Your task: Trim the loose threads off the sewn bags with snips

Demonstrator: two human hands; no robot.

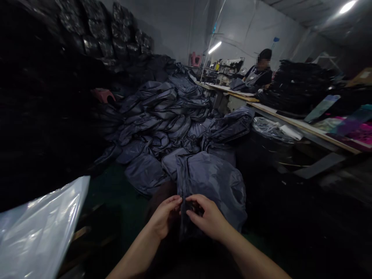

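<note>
A dark blue-grey fabric piece (pixel 216 178), shiny and bag-like, lies across my lap with a long seam or zip-like strip along its left edge. My left hand (pixel 167 214) pinches that strip from the left, thumb and forefinger close together. From the right, my right hand (pixel 207 214) grips the same edge with curled fingers, its thumb below the forefinger. Between the hands the strip runs roughly upright in view. Shadow hides what lies under the right fingers.
Ahead spreads a big heap of similar fabric pieces (pixel 174 112). A clear plastic sheet (pixel 43 228) is at lower left, a pink stool (pixel 103 95) beside the heap. On the right, a co-worker (pixel 260 73) sits at a long worktable (pixel 308 126) near stacked black fabric (pixel 302 83).
</note>
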